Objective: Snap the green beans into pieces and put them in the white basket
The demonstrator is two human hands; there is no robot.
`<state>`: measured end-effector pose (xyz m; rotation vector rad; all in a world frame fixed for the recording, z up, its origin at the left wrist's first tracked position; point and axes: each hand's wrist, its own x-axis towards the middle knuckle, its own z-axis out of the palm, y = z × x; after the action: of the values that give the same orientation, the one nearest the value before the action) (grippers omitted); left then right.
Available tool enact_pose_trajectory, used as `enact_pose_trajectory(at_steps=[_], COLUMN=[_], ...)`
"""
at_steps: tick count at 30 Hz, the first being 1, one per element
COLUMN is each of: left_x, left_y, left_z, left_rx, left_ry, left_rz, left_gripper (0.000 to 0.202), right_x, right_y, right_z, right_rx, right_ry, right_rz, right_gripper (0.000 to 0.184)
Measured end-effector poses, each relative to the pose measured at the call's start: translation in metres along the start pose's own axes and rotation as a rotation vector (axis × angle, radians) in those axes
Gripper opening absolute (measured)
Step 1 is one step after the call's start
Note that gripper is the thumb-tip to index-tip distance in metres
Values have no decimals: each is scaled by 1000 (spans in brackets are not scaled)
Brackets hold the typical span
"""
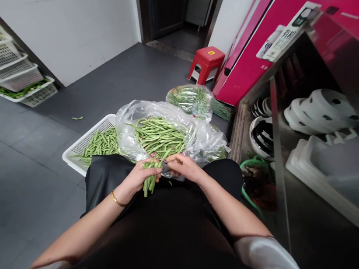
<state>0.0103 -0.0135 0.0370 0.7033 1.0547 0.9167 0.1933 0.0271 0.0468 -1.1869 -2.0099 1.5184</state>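
A small bunch of green beans [150, 181] is gripped in my left hand [137, 174], just above my lap. Close beside it, my right hand [184, 167] has its fingers curled at the top end of a bean; whether it pinches the tip is hard to make out. Right beyond my hands lies an open clear plastic bag [128, 123] with a heap of long green beans [161, 134] in it. To the left of the bag a white perforated basket [76, 149] holds shorter pieces of bean [102, 144], partly hidden by my knee.
Behind the bag rests another bag of thin green vegetables [187, 99]. A red stool [209, 59] stands near the doorway. Stacked white baskets [12, 70] sit at the left wall. A metal shelf [277, 156] with white containers [321, 109] and a green basket [251, 161] flanks my right side.
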Motion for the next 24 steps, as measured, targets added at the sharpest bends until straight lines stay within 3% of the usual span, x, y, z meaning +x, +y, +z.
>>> enact_pose_trajectory(at_steps=[2,4,7,9,12,16,19,21,24], left_x=[1,3,6,7,4,-9,-23,-29,-23], left_y=[-3,-9,-16,-17,-10,4,22,40,71], left_z=[4,6,4,1,-2,0,-9,-30,-88], left_rx=[16,-27,-142,-205,-223,-15,162,242,340], left_ry=[30,82,138,183,232,186,265,381,694], left_rz=[21,1,-109,-129,20,186,285,389,555], left_gripper=[22,18,16,19,22,28,29,31,39], right_x=[9,13,10,5,2,6,16,30,63], right_y=[1,3,5,7,5,-6,-16,-18,-13], right_z=[15,29,40,40,36,36,24,7,-20], right_rx=[-62,-270,-581,-655,-581,-543,-485,-501,-725], right_ry=[144,292,343,303,124,-204,-295,-155,227], right_rz=[-36,-206,-474,-479,-315,-201,-236,-203,-14], right_gripper=[27,22,17,16,18,22,23,23,26])
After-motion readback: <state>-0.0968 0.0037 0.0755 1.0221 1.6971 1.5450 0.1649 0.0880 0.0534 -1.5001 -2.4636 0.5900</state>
